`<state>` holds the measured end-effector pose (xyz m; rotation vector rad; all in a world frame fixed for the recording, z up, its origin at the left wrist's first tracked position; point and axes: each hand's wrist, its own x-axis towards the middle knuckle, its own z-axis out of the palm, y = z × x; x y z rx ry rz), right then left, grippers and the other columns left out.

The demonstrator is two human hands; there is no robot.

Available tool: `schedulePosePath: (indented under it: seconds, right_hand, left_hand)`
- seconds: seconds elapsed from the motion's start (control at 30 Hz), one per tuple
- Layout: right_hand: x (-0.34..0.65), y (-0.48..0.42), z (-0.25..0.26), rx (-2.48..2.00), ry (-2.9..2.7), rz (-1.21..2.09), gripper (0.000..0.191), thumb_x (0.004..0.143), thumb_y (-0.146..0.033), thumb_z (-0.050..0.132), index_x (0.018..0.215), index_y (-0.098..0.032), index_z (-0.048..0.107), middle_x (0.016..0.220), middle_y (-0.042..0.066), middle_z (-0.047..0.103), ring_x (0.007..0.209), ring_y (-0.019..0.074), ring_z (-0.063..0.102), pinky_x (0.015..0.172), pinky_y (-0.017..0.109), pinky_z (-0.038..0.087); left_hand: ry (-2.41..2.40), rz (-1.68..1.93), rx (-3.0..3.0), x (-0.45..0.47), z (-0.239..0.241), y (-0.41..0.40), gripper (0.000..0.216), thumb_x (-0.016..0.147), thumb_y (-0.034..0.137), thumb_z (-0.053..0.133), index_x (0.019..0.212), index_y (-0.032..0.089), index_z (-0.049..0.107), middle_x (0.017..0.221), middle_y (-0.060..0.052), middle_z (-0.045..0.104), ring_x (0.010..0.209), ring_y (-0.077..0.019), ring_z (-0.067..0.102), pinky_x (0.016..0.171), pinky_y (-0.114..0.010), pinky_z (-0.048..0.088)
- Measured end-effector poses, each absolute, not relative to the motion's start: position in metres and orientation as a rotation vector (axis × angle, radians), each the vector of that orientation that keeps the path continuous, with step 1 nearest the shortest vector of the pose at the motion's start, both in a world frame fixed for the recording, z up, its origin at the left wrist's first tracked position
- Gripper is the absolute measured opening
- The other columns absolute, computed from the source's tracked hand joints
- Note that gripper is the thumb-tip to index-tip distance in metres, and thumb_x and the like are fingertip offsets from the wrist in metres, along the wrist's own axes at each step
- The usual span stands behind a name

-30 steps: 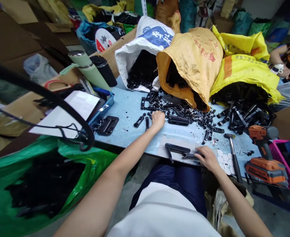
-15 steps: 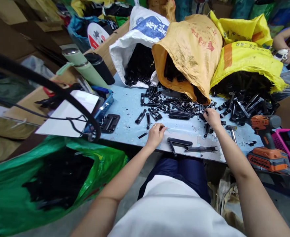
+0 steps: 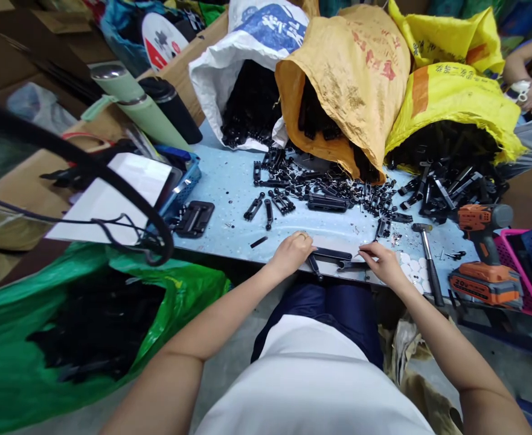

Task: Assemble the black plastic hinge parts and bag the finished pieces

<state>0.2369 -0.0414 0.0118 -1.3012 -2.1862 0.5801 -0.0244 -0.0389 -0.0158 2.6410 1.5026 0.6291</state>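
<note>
On the table's front edge lies a black jointed arm [image 3: 333, 254], one bar running sideways and a shorter one slanting toward me. My left hand [image 3: 291, 251] is closed at its left end, fingertips pressed together over the joint; whatever they pinch is hidden. At the other end, my right hand [image 3: 382, 262] pinches a small thin metal pin [image 3: 356, 256] between thumb and forefinger. A dark forked piece [image 3: 346, 265] lies partly under that hand.
Black parts and small hardware [image 3: 324, 181] spill from a white sack [image 3: 211, 78], an orange sack [image 3: 360, 72] and a yellow sack [image 3: 460, 90]. A hammer [image 3: 429, 260] and cordless drill [image 3: 487, 254] sit right. A green bag [image 3: 193, 290] hangs left; another person's hand [image 3: 531, 96] shows far right.
My right hand has come back from the pile of small parts toward me, now with a thin pin. My left hand has moved slightly right and nearer, onto the jointed arm's left end.
</note>
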Motion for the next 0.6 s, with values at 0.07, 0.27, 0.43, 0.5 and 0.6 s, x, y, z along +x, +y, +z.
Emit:
schedulePosePath:
  seconds: [0.07, 0.27, 0.43, 0.5, 0.6]
  right_hand:
    - [0.233, -0.044, 0.012, -1.264, -2.177, 0.523, 0.027, 0.088, -0.039, 0.043, 0.083, -0.02, 0.062, 0.075, 0.006, 0.065, 0.068, 0.0166, 0.062, 0.061, 0.028, 0.052]
    - [0.224, -0.045, 0.009, -1.12, -2.259, 0.362, 0.022, 0.091, -0.031, 0.041, 0.086, -0.019, 0.06, 0.077, 0.005, 0.065, 0.07, 0.0158, 0.063, 0.064, 0.027, 0.052]
    - [0.219, -0.047, 0.006, -1.024, -2.396, 0.236, 0.021, 0.092, -0.025, 0.039, 0.09, -0.018, 0.059, 0.081, 0.007, 0.066, 0.074, 0.016, 0.063, 0.066, 0.027, 0.053]
    - [0.219, -0.049, 0.004, -1.033, -2.408, 0.218, 0.022, 0.092, -0.025, 0.038, 0.092, -0.019, 0.059, 0.082, 0.007, 0.066, 0.074, 0.0157, 0.063, 0.068, 0.027, 0.053]
    - [0.221, -0.052, -0.004, -1.036, -2.367, 0.188, 0.022, 0.092, -0.023, 0.039, 0.096, -0.02, 0.06, 0.087, 0.007, 0.066, 0.078, 0.0155, 0.063, 0.071, 0.027, 0.053]
  left_hand:
    - [1.486, 0.698, 2.73, -0.021, -0.02, -0.039, 0.022, 0.088, 0.026, 0.049, 0.069, 0.015, 0.054, 0.065, -0.004, 0.055, 0.069, -0.0167, 0.055, 0.063, -0.027, 0.046]
    - [1.38, 1.023, 2.936, -0.025, -0.039, -0.05, 0.019, 0.091, 0.018, 0.038, 0.089, 0.012, 0.056, 0.063, -0.004, 0.057, 0.06, -0.0147, 0.053, 0.056, -0.027, 0.044]
    - [1.374, 0.997, 3.023, -0.029, -0.051, -0.05, 0.023, 0.09, 0.012, 0.036, 0.106, 0.01, 0.052, 0.062, -0.004, 0.058, 0.06, -0.0155, 0.054, 0.055, -0.029, 0.041]
    - [1.366, 0.933, 3.042, -0.03, -0.052, -0.048, 0.024, 0.09, 0.012, 0.034, 0.105, 0.01, 0.054, 0.061, -0.004, 0.058, 0.06, -0.0156, 0.055, 0.054, -0.029, 0.04]
    - [1.367, 0.884, 3.033, -0.03, -0.052, -0.046, 0.024, 0.09, 0.013, 0.035, 0.101, 0.011, 0.057, 0.061, -0.005, 0.06, 0.062, -0.0161, 0.057, 0.056, -0.029, 0.039]
